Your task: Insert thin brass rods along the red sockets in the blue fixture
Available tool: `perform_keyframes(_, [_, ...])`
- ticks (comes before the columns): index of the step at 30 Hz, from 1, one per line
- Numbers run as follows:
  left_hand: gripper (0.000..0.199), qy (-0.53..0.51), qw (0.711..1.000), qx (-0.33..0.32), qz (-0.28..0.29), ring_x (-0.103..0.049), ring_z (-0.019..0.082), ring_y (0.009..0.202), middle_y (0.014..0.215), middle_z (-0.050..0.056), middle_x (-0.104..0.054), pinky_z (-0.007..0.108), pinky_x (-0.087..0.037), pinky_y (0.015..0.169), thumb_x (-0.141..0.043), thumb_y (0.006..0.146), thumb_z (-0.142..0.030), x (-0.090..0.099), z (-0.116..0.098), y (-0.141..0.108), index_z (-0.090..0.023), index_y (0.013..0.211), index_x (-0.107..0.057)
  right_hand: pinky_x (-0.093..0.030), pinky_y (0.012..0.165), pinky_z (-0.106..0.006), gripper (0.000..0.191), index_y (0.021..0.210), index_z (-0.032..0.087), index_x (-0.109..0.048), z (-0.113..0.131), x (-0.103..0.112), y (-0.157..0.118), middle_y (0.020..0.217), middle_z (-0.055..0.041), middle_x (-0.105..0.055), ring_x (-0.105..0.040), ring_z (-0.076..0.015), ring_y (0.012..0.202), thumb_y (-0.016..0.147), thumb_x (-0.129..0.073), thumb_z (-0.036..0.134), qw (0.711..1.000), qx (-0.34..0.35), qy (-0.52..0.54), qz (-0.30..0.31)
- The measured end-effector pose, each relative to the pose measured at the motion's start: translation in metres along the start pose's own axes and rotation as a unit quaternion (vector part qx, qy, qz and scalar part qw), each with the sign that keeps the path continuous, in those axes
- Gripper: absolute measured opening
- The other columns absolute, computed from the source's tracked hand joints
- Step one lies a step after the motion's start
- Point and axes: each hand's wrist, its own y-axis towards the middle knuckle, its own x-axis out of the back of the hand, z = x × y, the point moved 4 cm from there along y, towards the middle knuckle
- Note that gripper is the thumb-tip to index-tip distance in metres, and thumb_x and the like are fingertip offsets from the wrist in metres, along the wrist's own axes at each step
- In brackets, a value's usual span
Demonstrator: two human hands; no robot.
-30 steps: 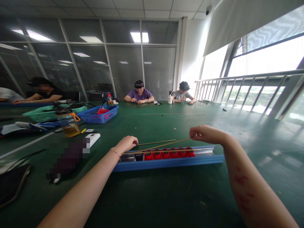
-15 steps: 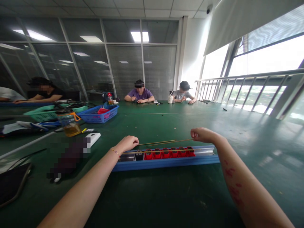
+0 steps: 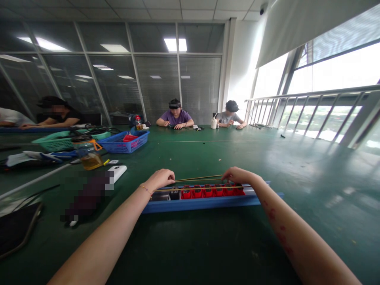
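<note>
Thin yellowish sticks stretch between my hands above the far side of a long blue tray. My left hand is closed in a pinch on their left ends. At the right, the curled fingers of my right hand pinch one stick near the tray's far edge; its fingertips are partly hidden. Another long thin stick lies lengthwise across the tray. Beneath it is a row of several red cups with dark contents, beside a black piece at the left.
Left on the green table are a blurred dark object with a white end, a jar of amber liquid, a blue basket, a green basket and a black tablet-like object. Other people sit along the far edge.
My right hand has moved left along the sticks, closer to my left hand, and now hangs over the right-hand red cups. My left hand has hardly moved.
</note>
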Motion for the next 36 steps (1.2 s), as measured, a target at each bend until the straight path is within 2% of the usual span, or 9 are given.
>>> perform_keyframes(6, [0.013, -0.001, 1.000, -0.005, -0.001, -0.061, 0.014, 0.075, 0.080, -0.001, -0.068, 0.020, -0.040, 0.063, -0.055, 0.074, -0.029, -0.001, 0.000, 0.001, -0.024, 0.078, -0.066, -0.046, 0.078, -0.023, 0.039, 0.109, 0.022, -0.061, 0.005, 0.006, -0.006, 0.106, -0.0018, -0.065, -0.061, -0.0167, 0.090, 0.074, -0.046, 0.015, 0.999, 0.019, 0.038, -0.006])
perform_keyframes(10, [0.013, -0.004, 1.000, -0.005, -0.002, -0.061, 0.014, 0.076, 0.081, -0.001, -0.068, 0.020, -0.040, 0.063, -0.054, 0.075, -0.029, 0.000, 0.000, 0.000, -0.024, 0.078, -0.066, -0.046, 0.073, -0.025, 0.029, 0.100, 0.019, -0.065, 0.017, 0.026, -0.023, 0.096, -0.0047, -0.068, -0.061, -0.0180, 0.084, 0.077, -0.049, 0.029, 0.998, 0.033, 0.041, -0.020])
perform_keyframes(12, [0.013, -0.004, 1.000, -0.004, -0.002, -0.061, 0.014, 0.077, 0.081, -0.001, -0.068, 0.020, -0.041, 0.064, -0.054, 0.075, -0.028, 0.001, -0.001, -0.001, -0.025, 0.079, -0.066, -0.046, 0.067, -0.025, 0.031, 0.093, 0.019, -0.066, 0.028, 0.036, -0.034, 0.089, -0.0044, -0.068, -0.061, -0.0181, 0.079, 0.075, -0.053, 0.041, 0.998, 0.045, 0.044, -0.002])
perform_keyframes(15, [0.012, -0.003, 1.000, 0.000, -0.001, -0.061, 0.014, 0.078, 0.082, -0.001, -0.068, 0.020, -0.041, 0.064, -0.055, 0.075, -0.028, 0.002, -0.002, -0.001, -0.024, 0.078, -0.066, -0.045, 0.064, -0.024, 0.038, 0.095, 0.022, -0.065, 0.048, 0.043, -0.048, 0.086, -0.0025, -0.068, -0.061, -0.0180, 0.077, 0.069, -0.058, 0.049, 0.995, 0.076, 0.041, 0.041])
perform_keyframes(18, [0.013, -0.003, 1.000, -0.001, 0.000, -0.061, 0.014, 0.078, 0.082, -0.001, -0.068, 0.020, -0.041, 0.065, -0.054, 0.075, -0.028, 0.002, -0.003, -0.001, -0.024, 0.079, -0.066, -0.043, 0.061, -0.022, 0.036, 0.095, 0.022, -0.065, 0.061, 0.040, -0.051, 0.085, -0.0017, -0.068, -0.061, -0.0171, 0.075, 0.068, -0.060, 0.045, 0.994, 0.089, 0.021, 0.058])
perform_keyframes(22, [0.013, -0.006, 1.000, -0.003, -0.001, -0.061, 0.014, 0.077, 0.082, -0.001, -0.068, 0.020, -0.041, 0.065, -0.054, 0.074, -0.028, 0.002, -0.002, -0.001, -0.024, 0.079, -0.066, -0.040, 0.057, -0.021, 0.022, 0.087, 0.020, -0.066, 0.066, 0.034, -0.046, 0.080, -0.0017, -0.067, -0.060, -0.0149, 0.069, 0.071, -0.056, 0.030, 0.995, 0.087, -0.023, 0.036])
perform_keyframes(26, [0.014, -0.012, 1.000, 0.001, 0.000, -0.061, 0.014, 0.078, 0.083, -0.001, -0.068, 0.020, -0.042, 0.065, -0.054, 0.074, -0.028, 0.001, -0.001, -0.002, -0.024, 0.079, -0.066, -0.039, 0.056, -0.021, 0.019, 0.086, 0.019, -0.063, 0.068, 0.041, -0.050, 0.079, -0.0019, -0.066, -0.058, -0.0143, 0.068, 0.073, -0.051, 0.026, 0.995, 0.096, -0.039, 0.008])
perform_keyframes(31, [0.014, -0.020, 1.000, 0.005, 0.002, -0.062, 0.014, 0.078, 0.083, -0.001, -0.068, 0.020, -0.043, 0.065, -0.054, 0.074, -0.029, 0.001, 0.000, -0.002, -0.024, 0.080, -0.066, -0.039, 0.059, -0.022, 0.016, 0.082, 0.020, -0.062, 0.052, 0.071, -0.074, 0.079, -0.0020, -0.065, -0.057, -0.0151, 0.070, 0.074, -0.049, 0.024, 0.994, 0.055, -0.055, -0.074])
perform_keyframes(36, [0.014, -0.027, 1.000, 0.001, 0.003, -0.062, 0.014, 0.077, 0.082, -0.001, -0.068, 0.020, -0.043, 0.066, -0.054, 0.074, -0.029, -0.001, 0.002, 0.000, -0.024, 0.080, -0.066, -0.040, 0.059, -0.024, 0.017, 0.082, 0.020, -0.062, 0.003, 0.085, -0.092, 0.079, -0.0025, -0.065, -0.057, -0.0167, 0.069, 0.074, -0.049, 0.027, 0.993, -0.012, -0.050, -0.104])
